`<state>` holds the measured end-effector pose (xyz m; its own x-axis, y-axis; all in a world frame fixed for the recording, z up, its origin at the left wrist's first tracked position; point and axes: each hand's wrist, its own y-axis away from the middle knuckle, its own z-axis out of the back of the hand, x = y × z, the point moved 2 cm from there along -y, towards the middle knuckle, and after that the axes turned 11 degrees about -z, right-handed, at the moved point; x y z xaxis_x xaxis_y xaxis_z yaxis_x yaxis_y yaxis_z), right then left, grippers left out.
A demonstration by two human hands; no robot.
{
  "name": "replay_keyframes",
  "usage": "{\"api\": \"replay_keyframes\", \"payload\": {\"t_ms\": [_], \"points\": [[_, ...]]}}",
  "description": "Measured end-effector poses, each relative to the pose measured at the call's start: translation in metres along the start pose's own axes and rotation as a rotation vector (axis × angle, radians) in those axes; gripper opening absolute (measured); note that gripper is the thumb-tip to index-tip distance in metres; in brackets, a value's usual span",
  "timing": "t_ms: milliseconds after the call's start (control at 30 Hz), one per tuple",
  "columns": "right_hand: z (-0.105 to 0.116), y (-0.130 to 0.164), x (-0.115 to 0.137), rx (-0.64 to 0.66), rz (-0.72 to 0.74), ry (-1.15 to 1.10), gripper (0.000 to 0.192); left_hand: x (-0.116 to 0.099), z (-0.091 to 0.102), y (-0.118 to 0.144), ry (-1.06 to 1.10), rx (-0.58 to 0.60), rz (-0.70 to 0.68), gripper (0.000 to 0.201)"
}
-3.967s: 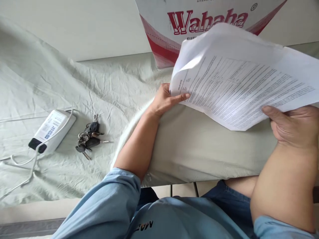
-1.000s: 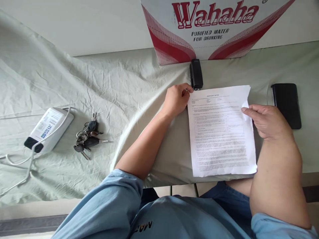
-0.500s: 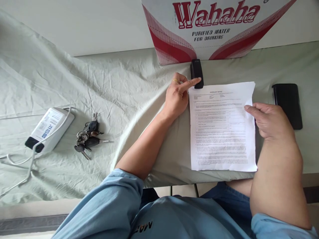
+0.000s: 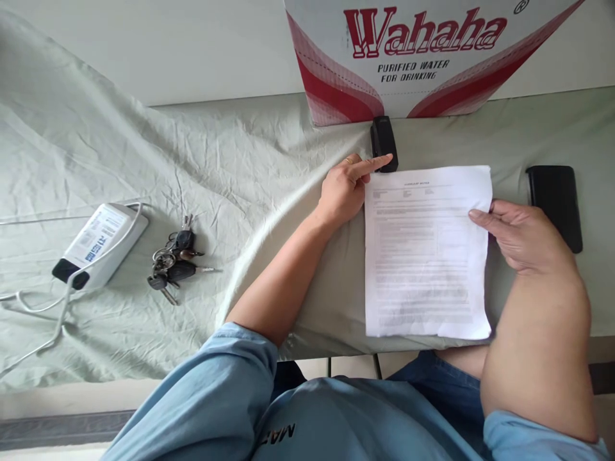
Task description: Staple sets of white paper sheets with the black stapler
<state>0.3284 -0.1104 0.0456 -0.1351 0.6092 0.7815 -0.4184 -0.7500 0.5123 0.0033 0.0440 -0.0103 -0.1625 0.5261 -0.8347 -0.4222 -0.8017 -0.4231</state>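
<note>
My left hand (image 4: 342,191) sits at the paper sheets' (image 4: 425,256) top-left corner, index finger extended onto the black stapler (image 4: 383,142), holding nothing. My right hand (image 4: 521,238) has loose fingers resting on the sheets' right edge. Sheets lie flat on the desk (image 4: 240,160).

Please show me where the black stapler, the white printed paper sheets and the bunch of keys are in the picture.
Black stapler (image 4: 383,136): head view, middle of its top face.
White printed paper sheets (image 4: 423,256): head view, centre of the top page.
Bunch of metal keys with black fobs (image 4: 173,259): head view, middle of the cluster.
</note>
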Motion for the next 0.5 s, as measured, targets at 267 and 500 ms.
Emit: {"api": "replay_keyframes", "payload": {"t_ms": [267,500], "points": [[0.007,0.016,0.009,0.034,-0.037,-0.112,0.059,-0.010,0.015,-0.012,0.302,-0.154,0.278,0.026],[-0.001,0.005,0.007,-0.089,0.050,-0.236,0.068,-0.033,0.024,-0.012,0.376,0.097,0.350,0.053]]}}
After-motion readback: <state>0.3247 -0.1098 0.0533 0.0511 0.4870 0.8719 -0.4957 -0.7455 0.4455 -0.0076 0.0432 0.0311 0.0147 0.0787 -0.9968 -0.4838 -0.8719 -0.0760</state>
